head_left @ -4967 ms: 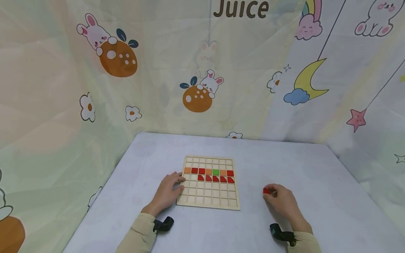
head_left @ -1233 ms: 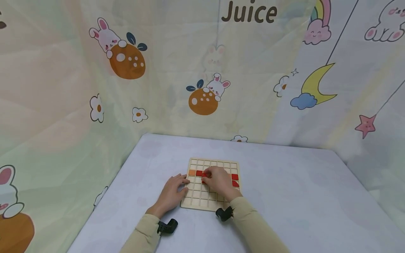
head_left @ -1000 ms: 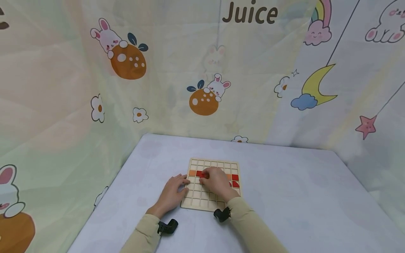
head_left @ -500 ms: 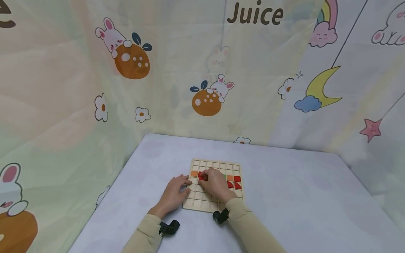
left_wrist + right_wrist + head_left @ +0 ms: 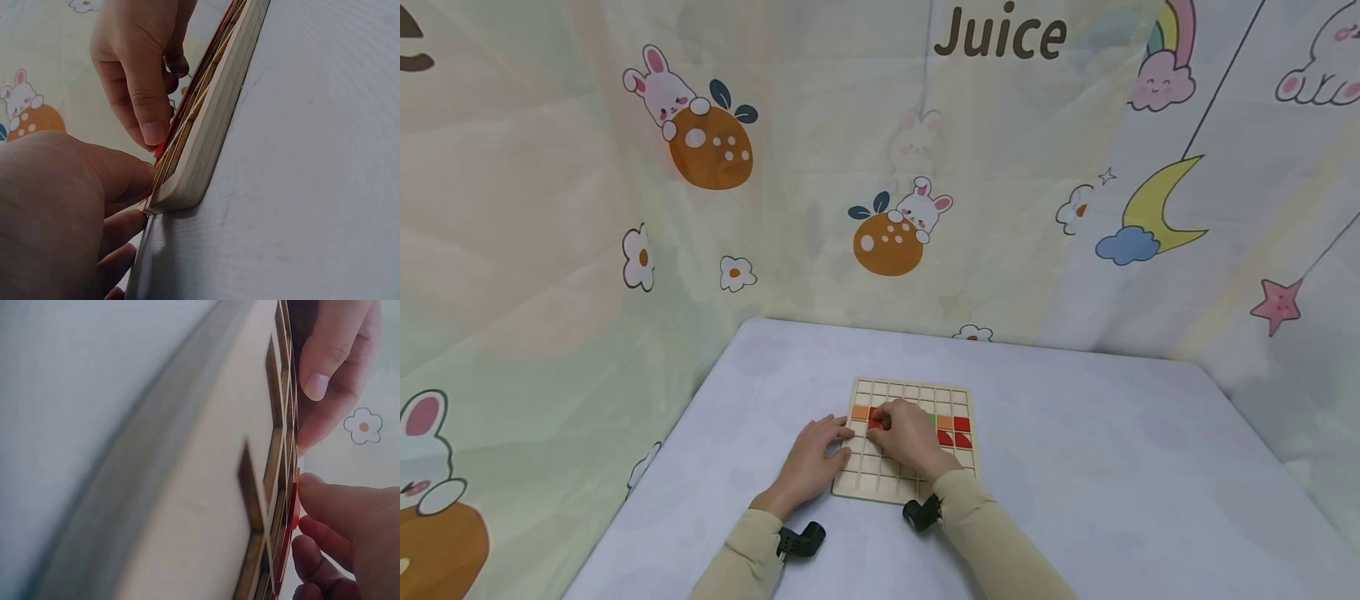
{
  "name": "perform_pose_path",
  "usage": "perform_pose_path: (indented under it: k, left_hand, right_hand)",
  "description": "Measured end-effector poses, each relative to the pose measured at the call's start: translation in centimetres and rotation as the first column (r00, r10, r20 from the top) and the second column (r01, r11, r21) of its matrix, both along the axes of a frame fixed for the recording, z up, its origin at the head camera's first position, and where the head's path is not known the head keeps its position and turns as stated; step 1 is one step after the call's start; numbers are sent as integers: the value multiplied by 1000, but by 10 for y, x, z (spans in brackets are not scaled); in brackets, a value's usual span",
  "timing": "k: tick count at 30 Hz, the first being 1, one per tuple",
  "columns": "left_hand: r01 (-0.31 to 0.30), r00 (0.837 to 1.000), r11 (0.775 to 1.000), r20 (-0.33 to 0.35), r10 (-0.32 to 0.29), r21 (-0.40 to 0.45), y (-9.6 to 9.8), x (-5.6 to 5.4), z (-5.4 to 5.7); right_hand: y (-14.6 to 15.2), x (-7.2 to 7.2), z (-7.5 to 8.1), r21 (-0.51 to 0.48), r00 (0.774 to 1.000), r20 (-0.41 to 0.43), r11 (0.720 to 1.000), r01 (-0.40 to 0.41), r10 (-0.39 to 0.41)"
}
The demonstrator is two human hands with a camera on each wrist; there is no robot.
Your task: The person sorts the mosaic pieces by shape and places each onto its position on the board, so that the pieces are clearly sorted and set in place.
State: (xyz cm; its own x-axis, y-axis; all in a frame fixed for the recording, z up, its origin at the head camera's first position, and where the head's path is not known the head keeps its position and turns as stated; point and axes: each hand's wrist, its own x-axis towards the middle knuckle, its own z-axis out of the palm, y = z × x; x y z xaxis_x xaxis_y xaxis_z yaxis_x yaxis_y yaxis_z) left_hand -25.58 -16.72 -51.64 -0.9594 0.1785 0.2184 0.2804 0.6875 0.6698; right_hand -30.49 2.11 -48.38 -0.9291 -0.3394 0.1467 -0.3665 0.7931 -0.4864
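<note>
A square wooden grid board (image 5: 868, 483) lies on the table. My left hand (image 5: 810, 457) rests at its left edge, fingers loosely extended, the thumb at the rim in the left wrist view. My right hand (image 5: 912, 435) is over the board's left-middle part, thumb and fingertips pinching a small red tile (image 5: 295, 509) right at the grid. One coloured row shows an orange tile (image 5: 860, 412) at left and a red tile (image 5: 962, 424) at right. Below sits a red tile with a pale curved corner (image 5: 963, 439). My right hand hides the tiles between.
The white-covered table (image 5: 1075, 467) extends on both sides of the board. Behind it hangs a printed cloth (image 5: 805, 167) with rabbits and oranges. Black wrist cameras (image 5: 801, 540) sit at both sleeves.
My right hand has carried the red tile from the table right of the board onto the grid, then shifted slightly left. My left hand stays at the board's edge; the head view has shifted a little.
</note>
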Motion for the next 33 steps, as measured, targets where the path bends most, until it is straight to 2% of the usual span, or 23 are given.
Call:
perform_pose_path:
  k: [26, 33]
  left_hand:
    - [-16, 1000, 1000, -22, 16, -1, 3, -2, -3]
    - [-34, 999, 999, 14, 34, -2, 2, -1, -2]
  right_hand:
    - [15, 6, 0, -1, 999, 15, 1000, -31, 31]
    - [30, 10, 2, -23, 1000, -12, 1000, -5, 5]
